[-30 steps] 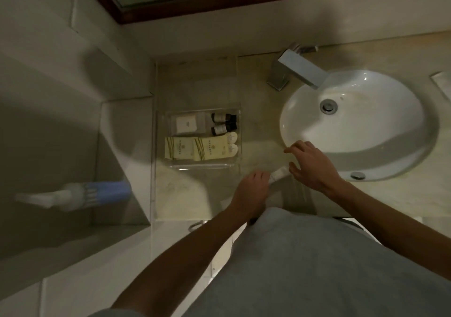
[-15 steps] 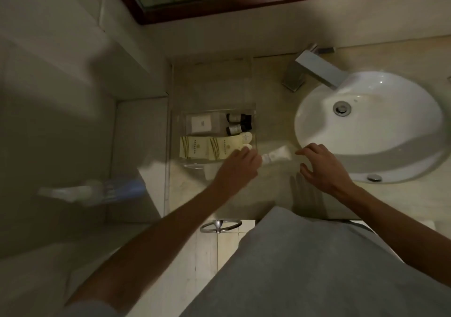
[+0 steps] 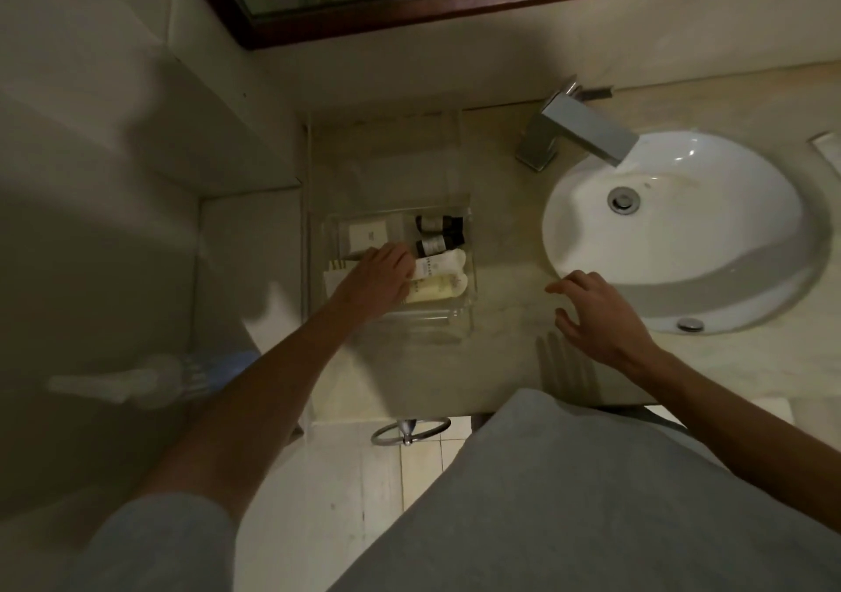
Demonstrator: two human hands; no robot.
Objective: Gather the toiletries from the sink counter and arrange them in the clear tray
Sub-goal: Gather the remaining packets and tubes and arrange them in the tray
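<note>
**Two hands at the counter, left one inside the tray**

Two hands are showing below us. We are seeing the clear tray sitting on the beige counter, close to the counter's left edge, where a wall is running alongside it. The tray's near wall is standing clear of its contents, and a bare band of counter is lying between that wall and the counter's front edge. More bare counter is separating the tray's right wall from the white sink, and the right hand is occupying part of that gap.

Inside the tray, two dark bottles are lying side by side at the far right, a small white box at the far left. Nearer us, a white tube and a pale yellow tube are lying parallel, touching each other.

Our left hand is reaching across the tray's near wall, arm stretched forward, knuckles up, covering the tray's left half. Its fingers are curled down at the left ends of both tubes; whether they are pinching either tube, we cannot tell.

Our right hand is hovering palm down over the counter, fingers spread and loosely bent, holding nothing.

A flat white packet is lying far off beyond the sink's right side.
</note>
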